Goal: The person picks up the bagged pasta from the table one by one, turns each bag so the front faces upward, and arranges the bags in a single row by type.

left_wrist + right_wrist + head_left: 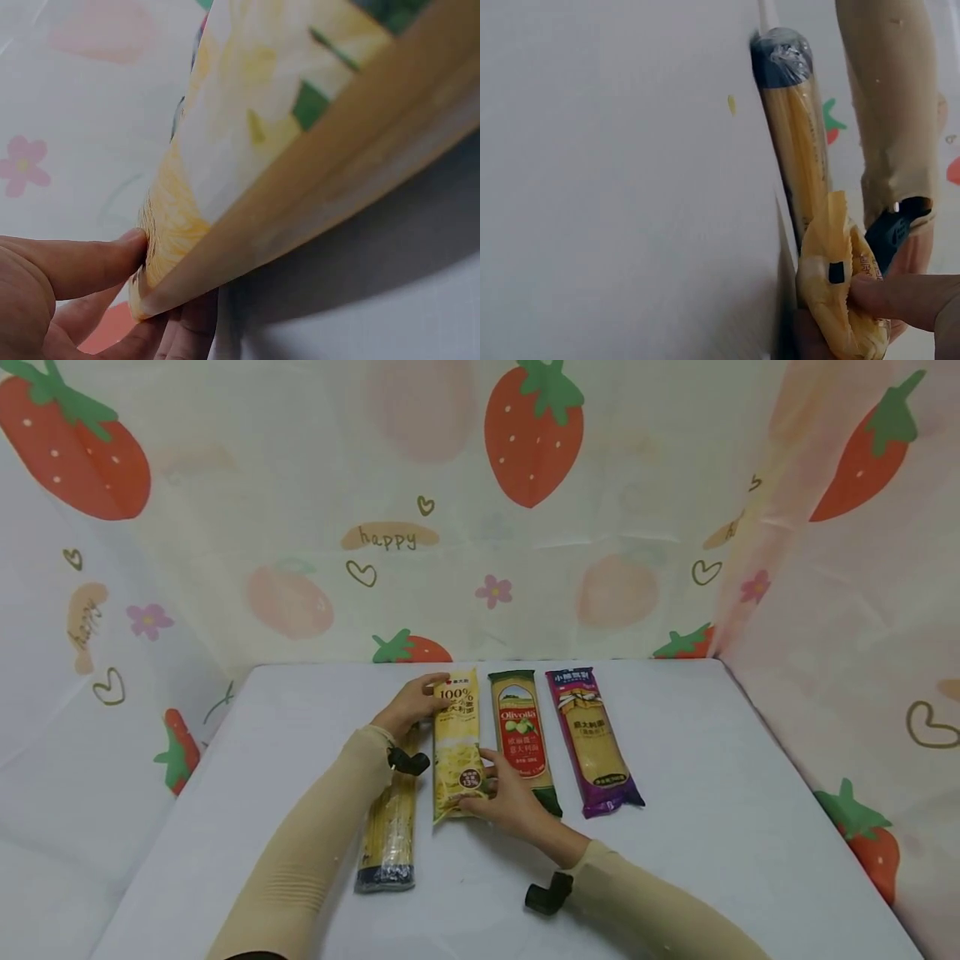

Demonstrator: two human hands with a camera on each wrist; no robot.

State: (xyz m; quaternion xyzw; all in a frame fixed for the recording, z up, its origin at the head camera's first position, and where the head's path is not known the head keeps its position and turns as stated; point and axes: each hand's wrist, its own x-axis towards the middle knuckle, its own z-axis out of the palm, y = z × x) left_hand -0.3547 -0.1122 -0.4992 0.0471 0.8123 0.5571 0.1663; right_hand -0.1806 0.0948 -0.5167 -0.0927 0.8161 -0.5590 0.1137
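Both hands hold a yellow pasta packet (456,727) marked 100% near the middle of the white table. My left hand (411,703) grips its far left end; in the left wrist view that hand (82,277) has the thumb on top and fingers underneath. At the near end, my right hand (516,800) holds the packet from the right. The right wrist view shows the right thumb (904,296) pressing the crimped end of the packet (829,300). A clear packet of spaghetti (390,831) with a dark blue end lies on the left, partly hidden under the left forearm.
Right of the held packet lie a green-and-red Olivoilà pasta packet (519,727), partly behind the right hand, and a purple pasta packet (596,739). A strawberry-print cloth (465,568) walls the white table (712,860) at the back and sides.
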